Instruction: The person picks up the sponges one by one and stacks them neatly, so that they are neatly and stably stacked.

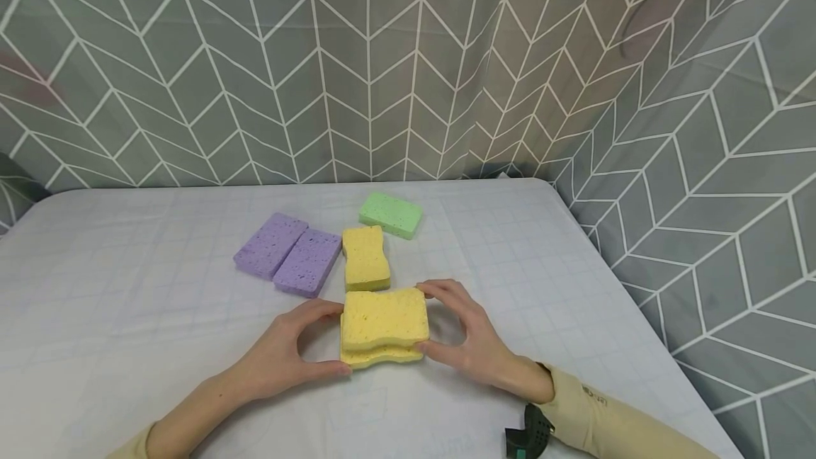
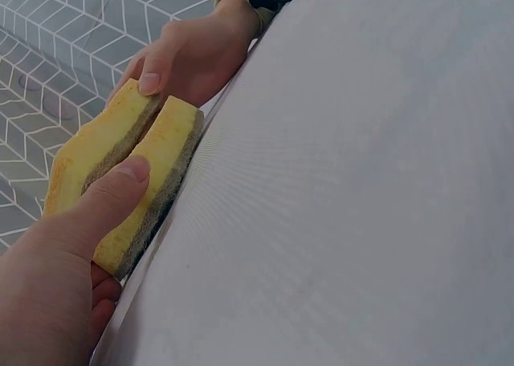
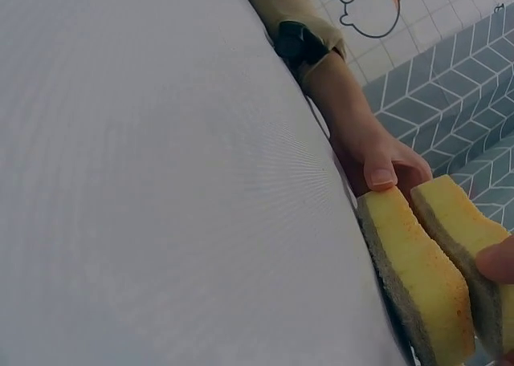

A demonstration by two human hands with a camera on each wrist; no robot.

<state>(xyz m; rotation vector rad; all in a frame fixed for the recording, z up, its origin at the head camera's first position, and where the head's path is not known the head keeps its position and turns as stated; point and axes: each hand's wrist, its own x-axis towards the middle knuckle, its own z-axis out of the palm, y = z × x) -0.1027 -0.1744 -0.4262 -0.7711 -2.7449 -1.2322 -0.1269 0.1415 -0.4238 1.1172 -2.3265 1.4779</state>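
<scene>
Two yellow scrub sponges with grey-brown scouring undersides lie one above the other between my hands in the head view. My right hand (image 1: 468, 338) pinches the upper sponge (image 1: 385, 319) at its right end. The lower sponge (image 1: 382, 356) is pinched at its left end by my left hand (image 1: 290, 353). In the left wrist view a narrow gap shows between the upper sponge (image 2: 88, 153) and the lower sponge (image 2: 165, 141), which sits close over the table. In the right wrist view my right thumb (image 3: 498, 262) presses on the upper sponge's side edge.
Just beyond the held pair lies another yellow sponge (image 1: 365, 257). Two purple sponges (image 1: 270, 245) lie side by side to its left, and a green sponge (image 1: 391, 214) is farther back. A white cloth covers the table (image 1: 159, 268); patterned grey curtains (image 1: 344, 62) hang behind and to the right.
</scene>
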